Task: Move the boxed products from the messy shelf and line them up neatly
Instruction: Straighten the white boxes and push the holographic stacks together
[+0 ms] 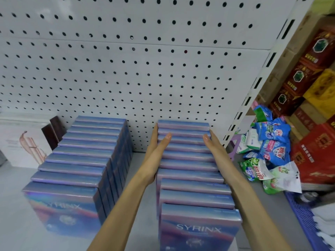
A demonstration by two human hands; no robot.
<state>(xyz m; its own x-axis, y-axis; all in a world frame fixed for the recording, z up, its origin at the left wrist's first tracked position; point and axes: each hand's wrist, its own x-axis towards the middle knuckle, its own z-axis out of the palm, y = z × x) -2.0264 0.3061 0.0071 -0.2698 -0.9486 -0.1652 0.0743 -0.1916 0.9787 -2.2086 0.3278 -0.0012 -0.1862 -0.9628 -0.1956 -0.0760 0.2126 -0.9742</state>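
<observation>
On the white shelf (137, 205), backed by the pegboard (126, 69): the right row of SYRINX boxes (190, 160), upright, filed front to back, set between the two hands. Left hand (155, 153) flat against the row's left side, right hand (215, 147) flat against its right; fingers straight, thumbs over the box tops, nothing gripped. Left row of boxes (81, 156) stands apart alongside; detergent packets (268, 142) and red cartons (317, 142) lie further right.
</observation>
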